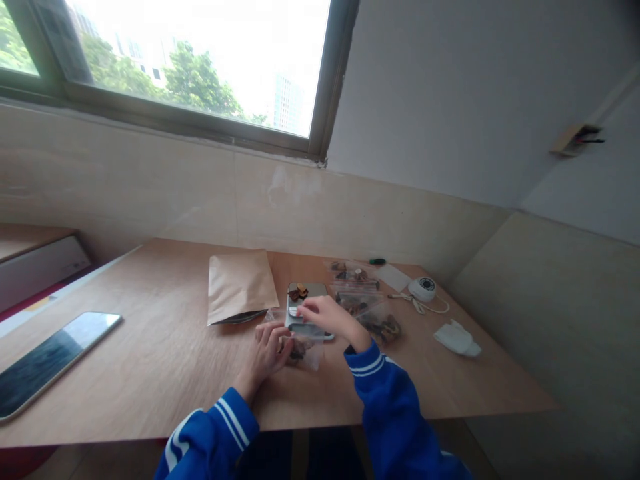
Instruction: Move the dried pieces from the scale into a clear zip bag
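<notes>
My left hand point(273, 343) is closed on the edge of a transparent plastic bag point(313, 357) with dark brown pieces inside, lying near the front of the table. Just beyond it is a small scale point(319, 291) with a flat top plate, and several brown dried-looking pieces point(299, 292) sit on that plate. Above the scale's near part is my right hand point(325, 315), its fingers pinched together. Whatever may be between those fingertips is too small to make out. The right hand partly covers the scale.
A brown paper pouch point(243, 287) lies left of the scale, a phone point(55, 360) farther left. To the right are several filled plastic bags point(383, 327), a white dome camera point(424, 288) with its cable, and a crumpled white tissue point(457, 338). The wooden table point(175, 373) meets the wall behind.
</notes>
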Action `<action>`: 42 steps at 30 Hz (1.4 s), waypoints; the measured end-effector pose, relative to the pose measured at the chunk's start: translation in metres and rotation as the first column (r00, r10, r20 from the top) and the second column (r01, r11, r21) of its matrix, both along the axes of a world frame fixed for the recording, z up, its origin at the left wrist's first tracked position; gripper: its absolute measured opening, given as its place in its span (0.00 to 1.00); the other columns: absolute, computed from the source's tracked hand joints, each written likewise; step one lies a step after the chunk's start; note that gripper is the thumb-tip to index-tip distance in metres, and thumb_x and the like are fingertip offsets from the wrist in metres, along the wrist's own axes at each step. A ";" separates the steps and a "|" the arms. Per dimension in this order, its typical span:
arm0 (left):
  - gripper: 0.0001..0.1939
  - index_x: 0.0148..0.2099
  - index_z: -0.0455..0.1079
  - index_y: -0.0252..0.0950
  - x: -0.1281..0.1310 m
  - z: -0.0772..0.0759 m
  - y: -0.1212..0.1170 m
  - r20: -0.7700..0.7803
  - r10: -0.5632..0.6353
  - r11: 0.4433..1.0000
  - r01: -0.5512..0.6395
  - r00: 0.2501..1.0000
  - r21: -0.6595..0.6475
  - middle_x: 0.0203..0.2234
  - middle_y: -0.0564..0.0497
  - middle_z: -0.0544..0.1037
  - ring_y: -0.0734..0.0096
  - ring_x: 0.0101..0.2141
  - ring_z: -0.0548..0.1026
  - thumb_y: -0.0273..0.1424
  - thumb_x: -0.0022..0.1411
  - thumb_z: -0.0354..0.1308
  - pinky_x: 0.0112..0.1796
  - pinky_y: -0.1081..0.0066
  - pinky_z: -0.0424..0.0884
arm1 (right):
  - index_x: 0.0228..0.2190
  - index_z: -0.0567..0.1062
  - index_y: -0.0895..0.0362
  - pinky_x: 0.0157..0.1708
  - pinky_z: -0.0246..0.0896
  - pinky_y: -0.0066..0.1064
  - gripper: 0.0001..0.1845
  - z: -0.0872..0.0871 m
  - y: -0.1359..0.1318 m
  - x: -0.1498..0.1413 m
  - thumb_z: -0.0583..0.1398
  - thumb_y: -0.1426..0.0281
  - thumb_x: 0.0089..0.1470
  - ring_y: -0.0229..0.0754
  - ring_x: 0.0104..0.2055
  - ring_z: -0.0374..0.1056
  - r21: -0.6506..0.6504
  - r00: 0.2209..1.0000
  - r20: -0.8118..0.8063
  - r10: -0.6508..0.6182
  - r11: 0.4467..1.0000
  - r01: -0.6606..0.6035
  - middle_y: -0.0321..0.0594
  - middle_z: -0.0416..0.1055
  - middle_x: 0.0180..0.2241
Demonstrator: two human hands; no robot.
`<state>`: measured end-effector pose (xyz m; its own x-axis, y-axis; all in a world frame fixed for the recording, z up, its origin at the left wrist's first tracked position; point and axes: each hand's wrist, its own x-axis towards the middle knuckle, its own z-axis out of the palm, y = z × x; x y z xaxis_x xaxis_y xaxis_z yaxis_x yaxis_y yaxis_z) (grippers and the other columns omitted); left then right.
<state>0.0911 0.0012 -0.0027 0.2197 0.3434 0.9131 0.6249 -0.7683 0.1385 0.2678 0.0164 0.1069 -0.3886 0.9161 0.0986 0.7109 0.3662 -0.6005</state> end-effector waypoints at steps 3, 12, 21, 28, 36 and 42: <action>0.03 0.38 0.64 0.37 0.000 0.001 0.000 0.006 -0.003 1.000 0.003 1.000 0.018 0.31 0.49 0.73 0.68 0.34 0.71 0.26 0.61 0.52 0.35 0.69 0.66 | 0.39 0.76 0.59 0.44 0.60 0.30 0.13 -0.022 0.026 0.000 0.53 0.69 0.59 0.42 0.43 0.68 0.197 0.984 -0.103 -0.143 0.967 0.161 0.44 0.74 0.39; 0.03 0.38 0.65 0.38 -0.002 0.000 0.000 -0.017 0.006 1.000 -0.007 1.000 -0.011 0.31 0.49 0.73 0.68 0.34 0.71 0.26 0.61 0.52 0.36 0.69 0.66 | 0.48 0.73 0.56 0.55 0.51 0.43 0.20 -0.077 0.079 -0.014 0.60 0.65 0.54 0.52 0.57 0.57 0.187 0.975 0.108 -0.193 0.967 0.171 0.51 0.65 0.53; 0.02 0.38 0.64 0.37 -0.001 -0.001 0.002 -0.012 0.021 1.000 -0.021 1.000 -0.004 0.31 0.49 0.73 0.69 0.34 0.71 0.27 0.61 0.52 0.36 0.70 0.66 | 0.34 0.78 0.58 0.47 0.62 0.37 0.11 -0.091 0.073 0.014 0.61 0.79 0.47 0.44 0.43 0.69 0.246 0.961 -0.147 -0.233 0.933 0.263 0.45 0.75 0.38; 0.02 0.38 0.64 0.37 -0.001 -0.001 0.002 -0.012 0.024 1.000 -0.024 1.000 -0.008 0.31 0.49 0.72 0.68 0.34 0.70 0.27 0.62 0.52 0.36 0.69 0.66 | 0.38 0.78 0.58 0.46 0.65 0.37 0.15 -0.053 0.046 0.012 0.64 0.65 0.46 0.44 0.43 0.72 -0.039 0.700 -0.687 -0.192 0.973 0.229 0.45 0.77 0.41; 0.03 0.39 0.64 0.37 -0.001 0.000 0.000 0.014 0.035 0.998 -0.035 0.999 0.042 0.33 0.48 0.73 0.68 0.35 0.70 0.26 0.61 0.52 0.36 0.70 0.66 | 0.36 0.79 0.60 0.40 0.67 0.34 0.15 0.001 0.002 -0.013 0.64 0.64 0.48 0.45 0.38 0.73 -0.190 0.941 -0.333 0.055 0.974 -0.124 0.44 0.78 0.36; 0.05 0.40 0.63 0.37 -0.001 0.001 -0.001 0.050 0.094 0.991 -0.098 0.994 0.095 0.32 0.48 0.72 0.67 0.35 0.70 0.27 0.60 0.54 0.34 0.69 0.67 | 0.43 0.76 0.56 0.45 0.65 0.32 0.18 0.002 -0.007 -0.026 0.54 0.59 0.59 0.42 0.44 0.71 -0.065 0.886 -0.446 0.126 0.983 -0.173 0.40 0.76 0.42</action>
<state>0.0896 0.0005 -0.0017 0.1473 0.2700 0.9515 0.6912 -0.7163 0.0962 0.2421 0.0092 0.1092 -0.4603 0.8646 0.2016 0.3082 0.3686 -0.8770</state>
